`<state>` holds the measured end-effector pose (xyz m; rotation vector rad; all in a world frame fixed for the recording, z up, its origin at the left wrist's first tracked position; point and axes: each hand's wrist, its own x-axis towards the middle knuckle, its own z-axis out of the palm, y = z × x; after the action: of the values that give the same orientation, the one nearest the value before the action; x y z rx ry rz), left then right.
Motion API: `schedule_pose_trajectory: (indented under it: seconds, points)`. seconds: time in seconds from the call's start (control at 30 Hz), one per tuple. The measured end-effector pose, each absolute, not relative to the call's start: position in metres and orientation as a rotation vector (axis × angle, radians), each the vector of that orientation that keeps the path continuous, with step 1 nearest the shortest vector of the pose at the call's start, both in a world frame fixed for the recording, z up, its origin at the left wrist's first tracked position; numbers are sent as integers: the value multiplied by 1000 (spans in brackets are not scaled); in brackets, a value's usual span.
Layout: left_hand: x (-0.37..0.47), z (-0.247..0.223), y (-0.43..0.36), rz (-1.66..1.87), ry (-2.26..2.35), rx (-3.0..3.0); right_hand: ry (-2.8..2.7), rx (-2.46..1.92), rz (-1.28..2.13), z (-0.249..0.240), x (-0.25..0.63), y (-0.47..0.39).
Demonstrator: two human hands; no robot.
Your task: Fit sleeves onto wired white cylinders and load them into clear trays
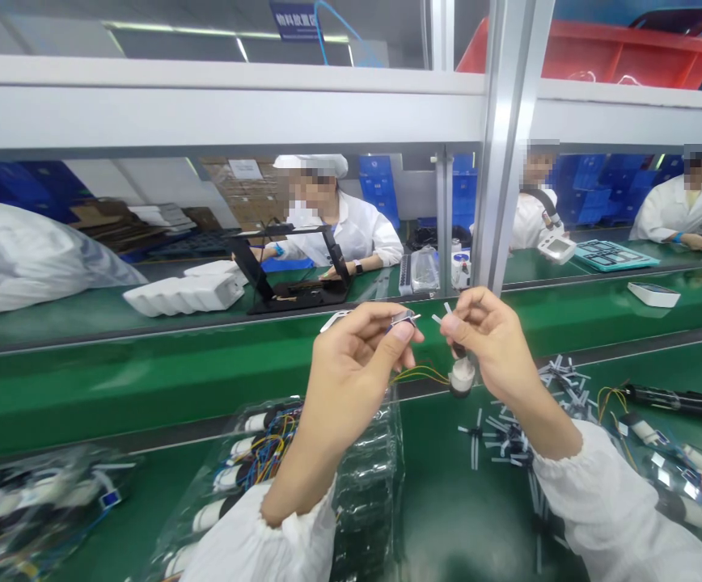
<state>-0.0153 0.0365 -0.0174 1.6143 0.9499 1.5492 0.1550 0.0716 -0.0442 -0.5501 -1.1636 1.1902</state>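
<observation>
My left hand [360, 364] pinches a small flat module [403, 318] with a silvery face between thumb and fingers. Yellow and green wires run from beneath that hand to a white-and-black cylindrical part [462, 377], which hangs below my right hand. My right hand [488, 339] is closed on a small piece with narrow white strips [441, 314] sticking out towards the left hand. A short gap separates the strips from the module. Whether my right fingers also grip the cylinder is hidden.
Several loose white strip pieces [509, 436] lie by my right forearm. A clear plastic tray [369, 485] holds wired cylinders at left. A black pen-shaped tool [684, 400] rests at right. A metal post [509, 162] and shelf [217, 113] stand ahead; co-workers sit beyond.
</observation>
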Motion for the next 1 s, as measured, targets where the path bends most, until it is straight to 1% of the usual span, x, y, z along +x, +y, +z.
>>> schedule_pose_trajectory:
  seconds: [0.2, 0.4, 0.6, 0.77, 1.0]
  points:
    - [-17, -18, 38, 1551, 928, 1613, -1245, -555, 1079, -45, 152, 68]
    - [-20, -17, 37, 1550, 915, 1584, -1200, -569, 1136, -47, 150, 66]
    - [-21, -15, 34, 1518, 939, 1604, -1247, -592, 1064, -50, 148, 64]
    - [-19, -14, 33, 1503, 933, 1633, -1384, -606, 951, -45, 149, 56]
    - [-13, -17, 33, 1468, 916, 1681, -1412, -602, 803, -45, 146, 54]
